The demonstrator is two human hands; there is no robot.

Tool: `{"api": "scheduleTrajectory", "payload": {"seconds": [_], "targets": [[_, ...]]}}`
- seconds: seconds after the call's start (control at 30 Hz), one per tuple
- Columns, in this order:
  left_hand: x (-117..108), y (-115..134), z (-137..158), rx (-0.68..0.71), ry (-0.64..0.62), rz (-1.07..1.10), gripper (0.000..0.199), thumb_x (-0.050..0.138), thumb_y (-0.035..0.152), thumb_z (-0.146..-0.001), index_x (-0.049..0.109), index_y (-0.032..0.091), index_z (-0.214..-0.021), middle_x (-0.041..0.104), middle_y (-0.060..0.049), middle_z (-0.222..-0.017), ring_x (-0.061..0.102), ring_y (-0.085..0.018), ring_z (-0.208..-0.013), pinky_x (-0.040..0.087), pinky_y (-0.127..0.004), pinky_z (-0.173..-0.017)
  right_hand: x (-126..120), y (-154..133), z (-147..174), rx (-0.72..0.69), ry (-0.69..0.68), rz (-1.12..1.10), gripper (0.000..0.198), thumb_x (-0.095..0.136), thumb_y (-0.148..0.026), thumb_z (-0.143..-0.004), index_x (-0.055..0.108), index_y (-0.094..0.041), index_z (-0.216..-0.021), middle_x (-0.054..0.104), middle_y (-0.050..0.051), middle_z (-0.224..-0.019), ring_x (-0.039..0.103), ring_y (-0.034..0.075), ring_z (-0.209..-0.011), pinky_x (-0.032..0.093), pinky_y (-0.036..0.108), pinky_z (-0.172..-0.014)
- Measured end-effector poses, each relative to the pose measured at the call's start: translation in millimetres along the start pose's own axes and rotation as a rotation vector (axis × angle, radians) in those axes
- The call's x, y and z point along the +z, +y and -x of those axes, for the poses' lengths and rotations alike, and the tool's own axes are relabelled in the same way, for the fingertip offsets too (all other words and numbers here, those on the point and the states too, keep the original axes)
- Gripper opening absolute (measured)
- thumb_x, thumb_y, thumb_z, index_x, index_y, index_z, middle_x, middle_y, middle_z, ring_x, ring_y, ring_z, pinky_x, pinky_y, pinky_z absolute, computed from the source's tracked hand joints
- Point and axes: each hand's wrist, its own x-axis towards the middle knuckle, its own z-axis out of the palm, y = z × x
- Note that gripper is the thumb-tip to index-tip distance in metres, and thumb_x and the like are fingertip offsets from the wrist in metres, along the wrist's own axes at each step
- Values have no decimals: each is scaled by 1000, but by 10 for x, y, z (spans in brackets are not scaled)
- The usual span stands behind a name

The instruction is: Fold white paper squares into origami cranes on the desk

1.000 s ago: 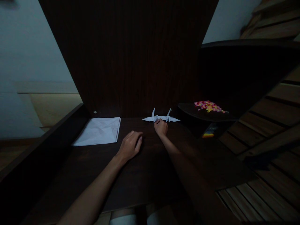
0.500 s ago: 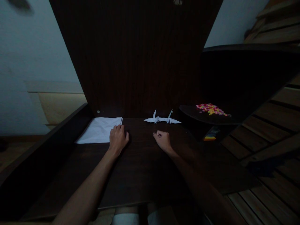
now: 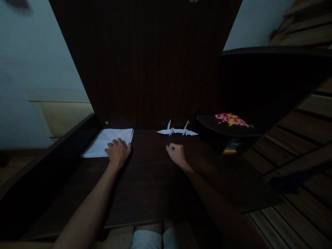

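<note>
White paper sheets [image 3: 95,143] lie in a loose stack on the left of the dark desk. My left hand [image 3: 118,152] rests on their right part, fingers spread over the top sheet. To the right, my right hand [image 3: 176,153] is curled into a fist on the desk top; whether anything is inside cannot be made out. Just beyond that fist, two white folded paper cranes [image 3: 177,131] stand side by side at the back of the desk, apart from the hand.
The dark wooden desk [image 3: 145,193] has a raised left side [image 3: 52,162] and a tall back panel [image 3: 145,69]. On a curved shelf [image 3: 207,122] at right lies a heap of small pink, red and yellow pieces [image 3: 232,119]. Beneath it sits a yellow-edged item [image 3: 230,151].
My left hand has moved left, from the sheets' right edge farther onto them, and its fingers have spread. My right hand stays curled in nearly the same place.
</note>
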Motion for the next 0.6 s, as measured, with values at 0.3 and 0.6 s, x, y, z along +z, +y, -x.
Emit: {"api": "scheduleTrajectory", "payload": {"seconds": [0.3, 0.6], "targets": [[-66, 6, -25, 58, -22, -18, 49, 40, 43, -83, 63, 4, -103, 64, -23, -101, 57, -38, -97, 45, -45, -77, -5, -4, 5, -24, -11, 24, 34, 48, -32, -74, 34, -20, -45, 35, -6, -44, 33, 9, -45, 28, 22, -49], [-69, 23, -41, 95, -14, 20, 46, 36, 36, -87, 68, 5, -95, 66, -22, -92, 61, -35, -90, 46, -41, -71, -23, -14, 29, -51, -32, 41, 35, 47, -34, -76, 32, -21, -47, 34, -5, -44, 33, 9, -45, 27, 22, -48]]}}
